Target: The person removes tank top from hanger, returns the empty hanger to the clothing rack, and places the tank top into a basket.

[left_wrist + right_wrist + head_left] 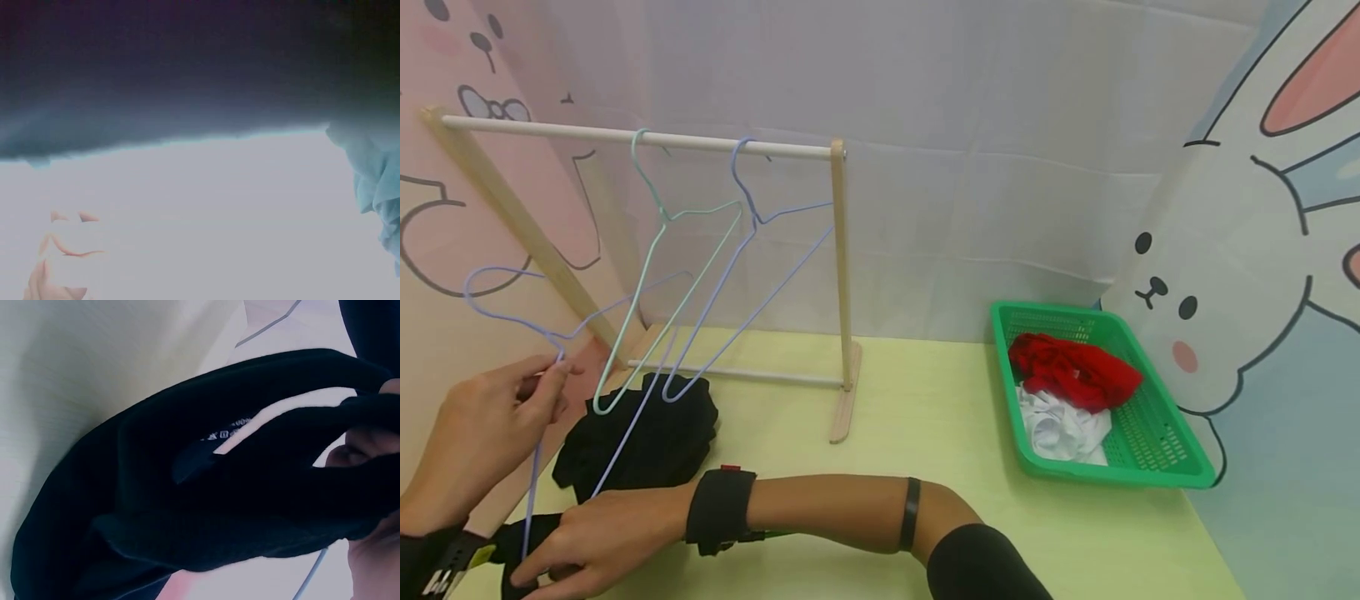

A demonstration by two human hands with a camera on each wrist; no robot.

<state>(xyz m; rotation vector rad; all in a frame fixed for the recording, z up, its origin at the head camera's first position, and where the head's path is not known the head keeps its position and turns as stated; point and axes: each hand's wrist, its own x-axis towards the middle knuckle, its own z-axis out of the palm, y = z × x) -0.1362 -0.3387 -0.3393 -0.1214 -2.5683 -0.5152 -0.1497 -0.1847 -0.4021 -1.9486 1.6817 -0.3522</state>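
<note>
My left hand (493, 425) pinches a lavender-blue wire hanger (557, 340) just below its hook, at the left of the head view. Lower down, my right hand (602, 533) grips a black garment (75, 506) at the hanger's lower part. In the right wrist view the garment's opening gapes and a printed label (228, 431) shows inside. Fingers (369, 444) hold its edge at the right. Washed out, the left wrist view shows dark cloth (187, 69) across the top. Another black heap of cloth (647, 442) lies behind my hands.
A wooden rack with a white rail (580, 132) stands at the back left. On it hang a mint-green hanger (647, 271) and a blue hanger (718, 287). At the right, a green basket (1015, 417) holds red cloth (1075, 371) and white cloth (1060, 429).
</note>
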